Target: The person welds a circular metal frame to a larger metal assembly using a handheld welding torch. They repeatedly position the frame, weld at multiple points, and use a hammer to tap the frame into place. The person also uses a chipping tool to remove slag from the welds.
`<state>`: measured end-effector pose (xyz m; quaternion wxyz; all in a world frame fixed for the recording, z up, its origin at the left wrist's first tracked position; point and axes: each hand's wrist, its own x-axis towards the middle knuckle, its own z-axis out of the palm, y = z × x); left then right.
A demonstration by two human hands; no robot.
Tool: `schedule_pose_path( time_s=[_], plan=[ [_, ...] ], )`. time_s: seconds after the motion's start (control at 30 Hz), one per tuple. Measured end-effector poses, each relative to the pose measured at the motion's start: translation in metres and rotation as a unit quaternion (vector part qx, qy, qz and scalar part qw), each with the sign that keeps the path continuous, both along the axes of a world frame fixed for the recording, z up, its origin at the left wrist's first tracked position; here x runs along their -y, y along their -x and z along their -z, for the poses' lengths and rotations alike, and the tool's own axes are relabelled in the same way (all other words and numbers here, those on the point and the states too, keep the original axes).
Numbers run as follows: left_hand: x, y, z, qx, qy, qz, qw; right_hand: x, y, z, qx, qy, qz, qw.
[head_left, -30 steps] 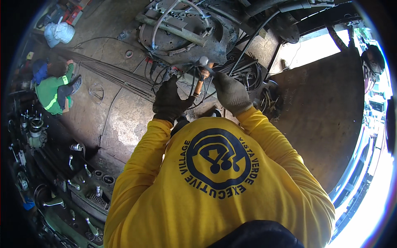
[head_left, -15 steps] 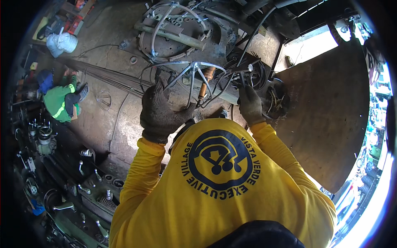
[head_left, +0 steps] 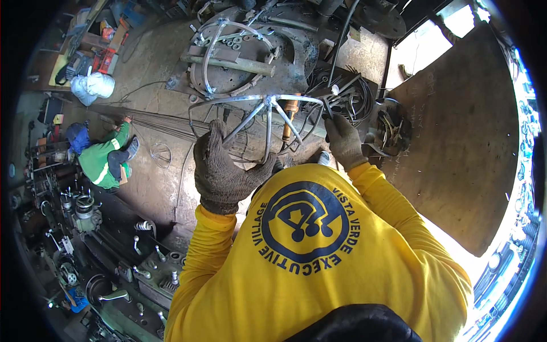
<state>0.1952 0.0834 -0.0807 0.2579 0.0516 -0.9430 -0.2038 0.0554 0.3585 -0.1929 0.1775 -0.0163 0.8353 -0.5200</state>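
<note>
Centre frame: your gloved left hand (head_left: pixel 219 165) clasps a spoked wire frame (head_left: pixel 268 117); right hand (head_left: pixel 345 139) pinches its rim. Stiff, light, prob. springy; hold near the hub.

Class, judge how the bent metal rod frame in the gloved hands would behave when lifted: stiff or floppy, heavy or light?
The rod frame probably stays stiff, since its spokes hold shape under the left hand. Thin open rods suggest modest weight. The right hand steadies it, so it may swing awkwardly.

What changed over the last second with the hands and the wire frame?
The left hand rose and spread apart from the right hand, now gripping the curved metal rod frame by its left side. The wooden-handled hammer is no longer between both hands. A crouching person in green stayed put.
</note>
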Motion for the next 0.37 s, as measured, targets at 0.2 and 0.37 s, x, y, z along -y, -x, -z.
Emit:
schedule_pose_path(
  time_s=[0.2,0.37],
  plan=[
    [-0.004,-0.003,-0.006,0.036,-0.005,-0.015,0.999,-0.003,-0.001,0.006,0.006,0.015,-0.007,1.0],
    [-0.008,-0.003,-0.013,0.086,-0.002,-0.034,0.996,-0.005,-0.002,0.009,0.012,0.025,-0.004,1.0]
  ],
)
